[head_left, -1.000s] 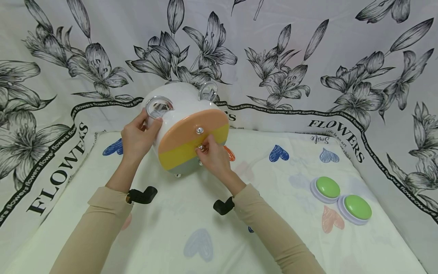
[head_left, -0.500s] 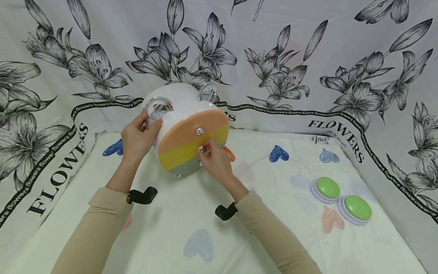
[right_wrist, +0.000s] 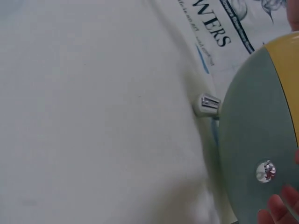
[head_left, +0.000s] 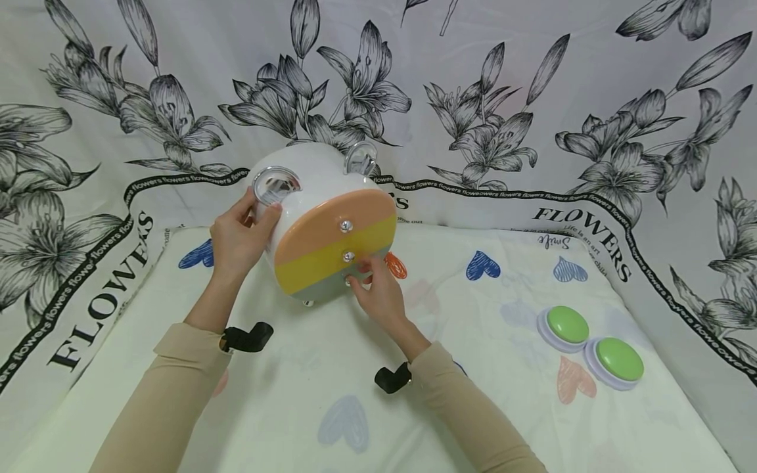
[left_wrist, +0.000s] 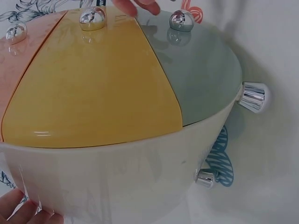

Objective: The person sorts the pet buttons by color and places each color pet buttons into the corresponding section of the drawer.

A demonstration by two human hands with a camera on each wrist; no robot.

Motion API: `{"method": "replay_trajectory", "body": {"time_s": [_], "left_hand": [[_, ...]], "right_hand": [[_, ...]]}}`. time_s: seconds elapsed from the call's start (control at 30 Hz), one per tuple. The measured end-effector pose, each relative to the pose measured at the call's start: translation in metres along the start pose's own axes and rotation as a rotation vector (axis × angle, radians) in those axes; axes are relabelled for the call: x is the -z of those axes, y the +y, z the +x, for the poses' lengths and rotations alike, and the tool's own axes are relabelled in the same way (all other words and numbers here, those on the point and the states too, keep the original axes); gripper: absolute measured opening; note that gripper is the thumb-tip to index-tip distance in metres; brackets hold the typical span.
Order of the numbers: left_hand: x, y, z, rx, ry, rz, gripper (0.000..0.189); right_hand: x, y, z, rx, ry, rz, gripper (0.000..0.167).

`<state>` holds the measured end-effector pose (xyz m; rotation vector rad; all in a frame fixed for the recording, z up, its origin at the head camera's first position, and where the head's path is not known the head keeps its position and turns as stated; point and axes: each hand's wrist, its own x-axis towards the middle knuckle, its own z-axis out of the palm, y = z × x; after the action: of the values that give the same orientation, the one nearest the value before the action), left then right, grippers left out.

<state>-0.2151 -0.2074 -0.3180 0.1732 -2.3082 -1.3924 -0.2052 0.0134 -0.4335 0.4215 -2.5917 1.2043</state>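
Observation:
A white round box is tilted on the cloth, its front in orange, yellow and green panels, each with a silver knob. My left hand grips its left side by a clear and silver ring-shaped piece, thumb on the white shell; its fingers show low in the left wrist view. My right hand is at the green panel, fingers loosely bent near the lowest knob. The wrist views show a gap between those fingertips and this knob. The yellow panel's knob is uncovered.
Two green-topped round push buttons with pale bases lie on the right of the heart-printed cloth. Behind stands a flower-printed fabric backdrop. Silver feet stick out from the box.
My right hand has left the yellow panel's knob and moved down to the green panel's knob. The left hand and the box have stayed in place.

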Motion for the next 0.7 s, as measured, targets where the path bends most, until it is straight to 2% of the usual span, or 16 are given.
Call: {"method": "replay_trajectory", "body": {"time_s": [0.13,0.3,0.43,0.7], "left_hand": [[0.000,0.000,0.000,-0.013,0.008,0.001,0.056],[0.000,0.000,0.000,-0.021,0.015,0.005,0.056],[-0.001,0.000,0.000,-0.018,0.011,0.012,0.057],[0.000,0.000,0.000,-0.011,0.011,0.012,0.056]], "right_hand": [[-0.006,0.004,-0.001,-0.068,-0.056,-0.038,0.029],[-0.013,0.007,-0.002,-0.089,-0.092,-0.051,0.026],[-0.017,0.006,-0.002,-0.090,-0.077,-0.051,0.025],[-0.027,0.005,0.002,-0.097,-0.013,-0.126,0.024]]}}
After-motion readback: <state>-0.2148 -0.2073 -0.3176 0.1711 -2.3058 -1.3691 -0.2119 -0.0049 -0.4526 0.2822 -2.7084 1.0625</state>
